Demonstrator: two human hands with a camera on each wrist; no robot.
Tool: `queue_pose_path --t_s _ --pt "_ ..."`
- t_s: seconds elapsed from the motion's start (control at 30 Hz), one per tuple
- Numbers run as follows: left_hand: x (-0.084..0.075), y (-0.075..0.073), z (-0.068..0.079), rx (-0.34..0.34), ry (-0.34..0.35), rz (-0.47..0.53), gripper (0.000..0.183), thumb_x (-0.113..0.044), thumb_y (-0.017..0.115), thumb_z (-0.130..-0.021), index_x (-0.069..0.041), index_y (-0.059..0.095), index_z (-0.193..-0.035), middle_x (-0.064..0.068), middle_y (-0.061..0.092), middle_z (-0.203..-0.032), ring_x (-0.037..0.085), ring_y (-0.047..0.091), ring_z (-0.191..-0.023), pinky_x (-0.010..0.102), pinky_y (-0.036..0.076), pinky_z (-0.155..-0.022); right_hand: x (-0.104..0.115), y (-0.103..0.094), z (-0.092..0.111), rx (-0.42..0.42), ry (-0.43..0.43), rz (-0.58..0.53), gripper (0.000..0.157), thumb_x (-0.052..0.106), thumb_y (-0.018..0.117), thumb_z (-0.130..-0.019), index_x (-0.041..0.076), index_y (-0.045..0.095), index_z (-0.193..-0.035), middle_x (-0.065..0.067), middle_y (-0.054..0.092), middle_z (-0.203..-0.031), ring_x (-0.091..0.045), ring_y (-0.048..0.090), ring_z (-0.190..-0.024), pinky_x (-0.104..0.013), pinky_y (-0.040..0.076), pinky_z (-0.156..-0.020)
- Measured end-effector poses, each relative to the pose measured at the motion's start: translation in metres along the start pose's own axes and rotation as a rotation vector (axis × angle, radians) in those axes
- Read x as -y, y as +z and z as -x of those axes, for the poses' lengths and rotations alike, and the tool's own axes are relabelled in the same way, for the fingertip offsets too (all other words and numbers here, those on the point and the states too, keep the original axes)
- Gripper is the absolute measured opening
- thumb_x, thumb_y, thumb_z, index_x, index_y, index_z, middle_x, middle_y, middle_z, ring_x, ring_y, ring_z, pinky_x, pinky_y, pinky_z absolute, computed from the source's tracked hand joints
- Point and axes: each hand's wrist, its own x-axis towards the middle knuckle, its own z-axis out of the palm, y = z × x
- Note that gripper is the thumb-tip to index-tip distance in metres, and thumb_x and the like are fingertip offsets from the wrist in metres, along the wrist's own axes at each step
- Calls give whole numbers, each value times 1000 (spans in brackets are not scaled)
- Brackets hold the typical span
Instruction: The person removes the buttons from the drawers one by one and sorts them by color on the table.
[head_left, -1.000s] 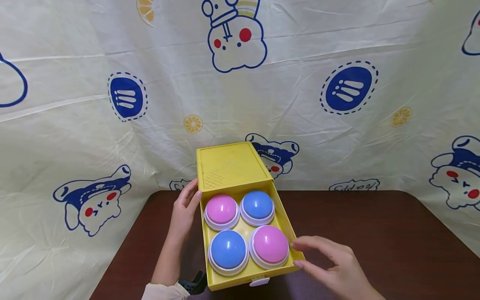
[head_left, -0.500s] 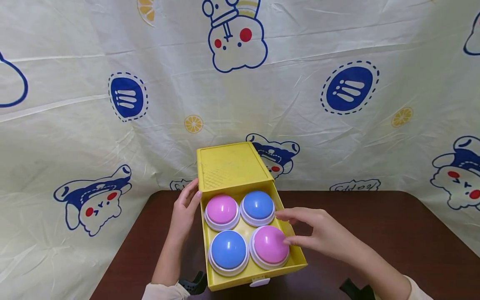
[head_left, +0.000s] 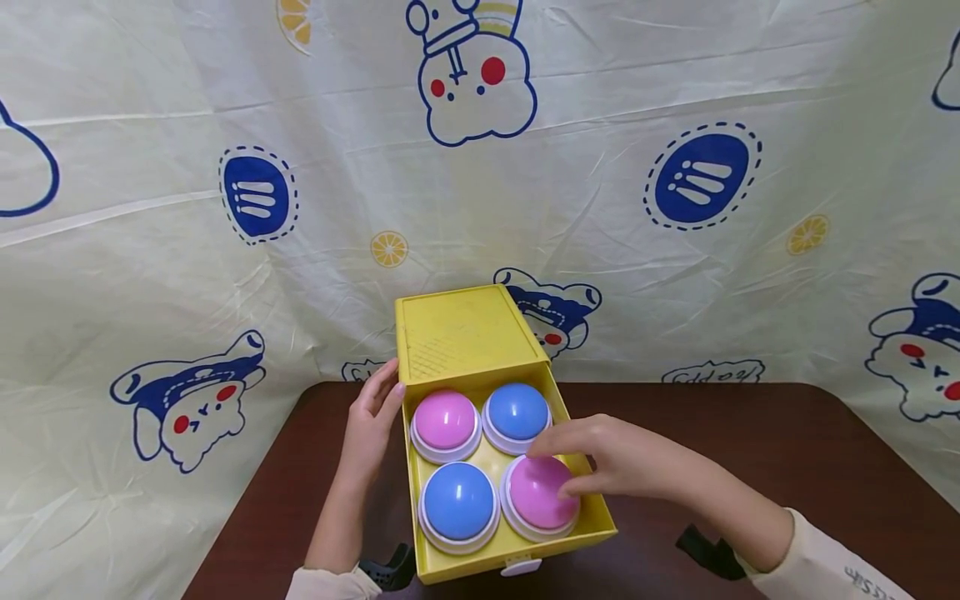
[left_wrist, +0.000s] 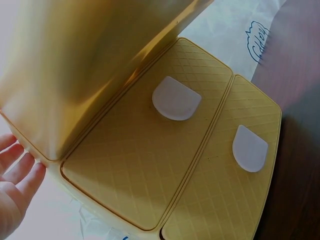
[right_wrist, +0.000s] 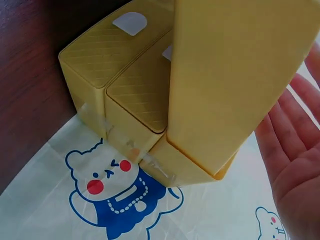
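In the head view, a yellow drawer (head_left: 592, 533) stands pulled out of a yellow cabinet (head_left: 465, 329). It holds two pink domed push buttons and two blue ones, all on white bases. My right hand (head_left: 611, 458) reaches over the drawer's right wall, its bent fingers and thumb spread over the near right pink button (head_left: 536, 500). The fingertips lie at the dome's far edge, beside the far right blue button (head_left: 517, 410). My left hand (head_left: 369, 421) rests along the cabinet's left side, fingers extended. The far left pink button (head_left: 444, 419) and near left blue button (head_left: 459, 500) sit untouched.
Below the open drawer, the wrist views show two more closed drawers, an upper one (left_wrist: 135, 150) and a lower one (left_wrist: 225, 190), with white pull tabs. The cabinet stands on a dark brown table (head_left: 750, 467). A printed white cloth (head_left: 600, 208) hangs behind.
My right hand has moved from the drawer's right wall inward and to the left, over the near right pink button. The left hand and the drawer have stayed put.
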Motion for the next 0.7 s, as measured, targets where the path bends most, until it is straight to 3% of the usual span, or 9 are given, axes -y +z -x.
queue_pose_path --t_s 0.5,0.7 --pt "1 0 0 4 -5 8 42 -12 51 -92 -3 42 -133 7 37 -137 16 38 -121 20 34 -95 -7 8 0 61 -58 66 48 35 71 -76 10 62 -116 0 59 -116 -14 53 -107 -31 46 -86" --pt "-16 4 4 2 -26 -8 42 -6 48 -93 3 39 -132 13 35 -137 21 38 -122 18 35 -94 -5 10 0 74 -56 141 50 40 68 -77 10 61 -117 -2 58 -118 -18 52 -109 -33 45 -87"
